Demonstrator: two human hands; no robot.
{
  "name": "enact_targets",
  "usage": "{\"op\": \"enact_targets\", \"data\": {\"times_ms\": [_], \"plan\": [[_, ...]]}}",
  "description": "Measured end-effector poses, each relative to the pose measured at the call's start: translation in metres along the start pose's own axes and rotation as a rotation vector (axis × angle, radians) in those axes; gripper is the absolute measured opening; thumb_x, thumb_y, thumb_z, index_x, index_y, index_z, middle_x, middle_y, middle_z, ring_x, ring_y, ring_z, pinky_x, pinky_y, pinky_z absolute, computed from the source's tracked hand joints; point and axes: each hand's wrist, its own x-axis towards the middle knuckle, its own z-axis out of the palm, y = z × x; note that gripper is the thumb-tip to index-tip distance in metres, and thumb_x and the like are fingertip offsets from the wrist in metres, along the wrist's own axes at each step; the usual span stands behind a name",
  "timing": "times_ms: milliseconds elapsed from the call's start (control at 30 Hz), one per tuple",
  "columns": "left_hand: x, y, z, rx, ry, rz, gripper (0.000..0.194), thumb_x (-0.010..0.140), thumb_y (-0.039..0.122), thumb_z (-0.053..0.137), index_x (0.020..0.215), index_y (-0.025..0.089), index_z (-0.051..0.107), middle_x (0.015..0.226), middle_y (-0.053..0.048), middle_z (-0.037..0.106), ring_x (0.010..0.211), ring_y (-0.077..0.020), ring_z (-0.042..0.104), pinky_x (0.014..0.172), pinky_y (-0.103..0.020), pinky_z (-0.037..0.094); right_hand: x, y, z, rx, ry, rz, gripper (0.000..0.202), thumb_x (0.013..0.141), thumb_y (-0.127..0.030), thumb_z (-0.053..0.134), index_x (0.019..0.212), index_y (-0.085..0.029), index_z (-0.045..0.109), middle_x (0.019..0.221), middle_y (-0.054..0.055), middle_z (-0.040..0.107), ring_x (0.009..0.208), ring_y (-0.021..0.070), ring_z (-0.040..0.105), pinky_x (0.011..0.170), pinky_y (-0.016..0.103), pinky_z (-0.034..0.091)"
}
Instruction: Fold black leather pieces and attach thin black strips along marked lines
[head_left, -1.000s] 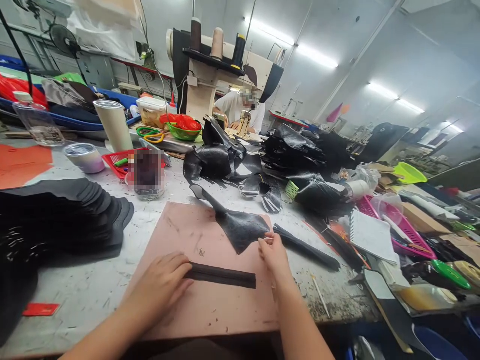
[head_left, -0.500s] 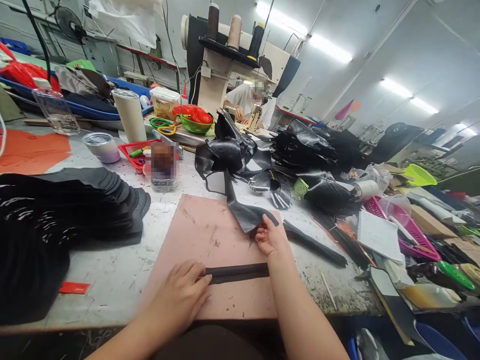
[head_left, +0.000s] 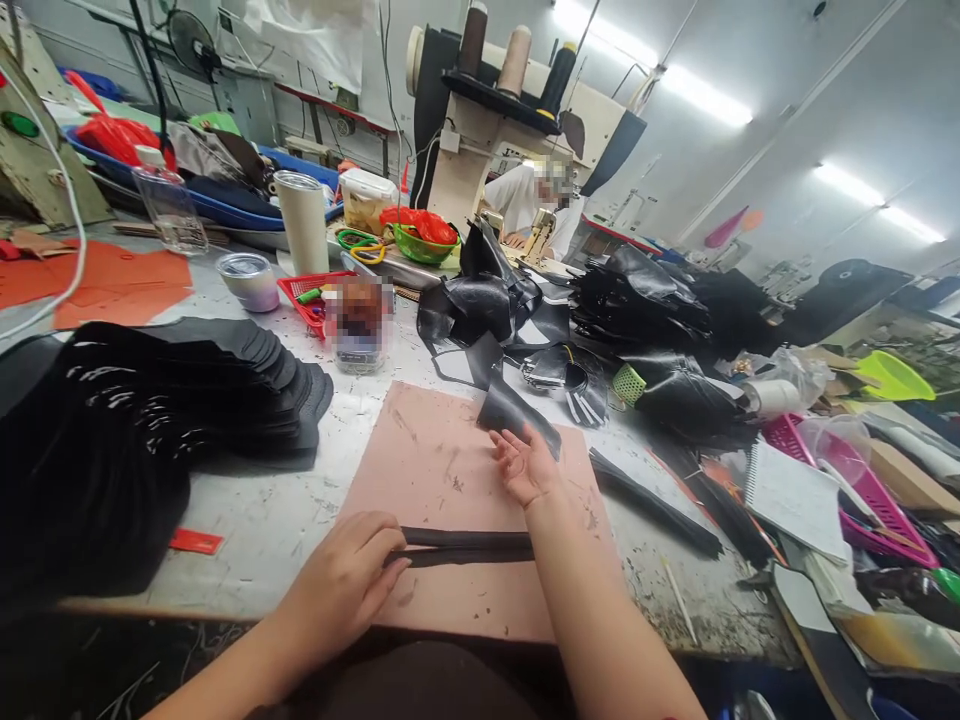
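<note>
A long narrow black strip [head_left: 465,549] lies across the pink board [head_left: 427,470], a lengthwise gap showing between its two dark bands. My left hand [head_left: 356,560] is closed on its left end, thumb below and fingers above. Beyond it my right hand [head_left: 527,470] is turned palm up with its fingers apart, holding nothing. Just past those fingertips rests a flat black leather piece [head_left: 514,408], at the board's far edge. My right forearm covers the strip's right end.
Stacked black cut pieces [head_left: 247,400] stand at left, near a red strip [head_left: 196,541]. Black leather parts [head_left: 491,300] are heaped beyond the board. A bundle of black strips [head_left: 652,505] and a spiral notebook [head_left: 795,500] lie at right. A person [head_left: 517,205] sits behind a sewing machine.
My right hand has let go of the black leather piece, which now lies flat beyond it. The strip's two bands have parted slightly under my left hand. The view has shifted left.
</note>
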Motion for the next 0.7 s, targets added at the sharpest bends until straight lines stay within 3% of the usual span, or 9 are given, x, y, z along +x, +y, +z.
{"op": "enact_targets", "data": {"times_ms": [167,367,567,700], "plan": [[-0.005,-0.003,0.006,0.001,0.051,0.009,0.019,0.086,0.015,0.039,0.078,0.019,0.055,0.081,-0.003,0.060,0.074,-0.0139,0.056,0.068,-0.027,0.047,0.011,0.011,0.016,0.086,0.067,-0.098,0.006,0.087,-0.024,0.039,0.082,-0.020,0.040,0.079,0.000,0.056,0.047,0.0036,0.053,0.037,0.009,0.045],[-0.009,-0.006,0.008,-0.005,0.100,0.026,0.019,0.086,0.013,0.039,0.079,0.020,0.056,0.085,-0.004,0.062,0.078,-0.0143,0.058,0.071,-0.027,0.048,0.004,0.020,0.009,0.148,0.097,-0.163,0.009,0.081,-0.013,0.036,0.081,-0.021,0.039,0.085,0.002,0.055,0.065,0.0084,0.063,0.048,0.016,0.054],[-0.009,-0.008,0.009,0.005,0.114,0.072,0.018,0.085,0.013,0.041,0.080,0.021,0.056,0.090,-0.004,0.062,0.080,-0.0141,0.059,0.072,-0.026,0.048,0.021,-0.001,0.011,0.208,0.165,-0.234,0.017,0.082,-0.005,0.033,0.076,-0.020,0.038,0.071,-0.003,0.051,0.051,0.0037,0.056,0.040,0.011,0.046],[-0.011,-0.013,0.012,-0.006,0.156,0.064,0.014,0.085,0.015,0.043,0.085,0.022,0.056,0.091,-0.004,0.062,0.083,-0.0147,0.059,0.074,-0.026,0.048,0.038,-0.012,0.018,0.207,0.188,-0.262,0.016,0.091,-0.018,0.038,0.075,-0.017,0.042,0.063,-0.006,0.046,0.041,0.0021,0.043,0.034,0.011,0.036]]}}
